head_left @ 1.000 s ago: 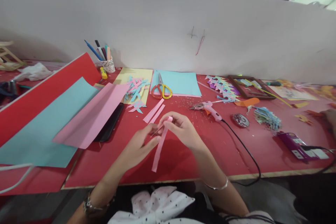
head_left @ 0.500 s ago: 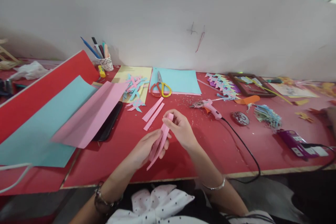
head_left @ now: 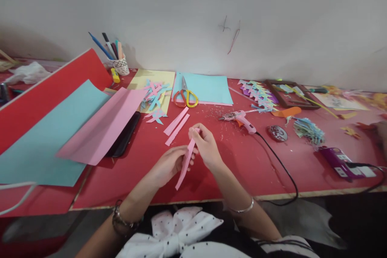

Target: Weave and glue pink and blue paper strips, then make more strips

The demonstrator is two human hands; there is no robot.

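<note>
A folded pink paper strip [head_left: 185,164] slants between my two hands over the red table. The fingers of my right hand [head_left: 205,143] pinch its upper end. Lower down, my left hand [head_left: 171,165] is closed around the strip's middle, with the thumb on the near face. Two more pink paper strips [head_left: 177,127] lie side by side just beyond my hands. Behind them are scissors [head_left: 188,97] with one red and one yellow handle, resting on light blue paper sheets [head_left: 208,86]. To the right lies a pink glue gun [head_left: 242,120] with a black cord.
Woven pink and blue paper pieces [head_left: 155,94] lie on yellow paper. At left, a pink sheet [head_left: 104,129] covers part of a black phone [head_left: 125,137]. A pen cup [head_left: 121,65] stands by the wall. A purple extension box [head_left: 340,162] sits at right; another person's hand [head_left: 381,133] shows beyond it.
The pink strip's two lengths, spread apart before, now lie together as one narrow band. My right hand stays at its top end. The view has tilted down slightly.
</note>
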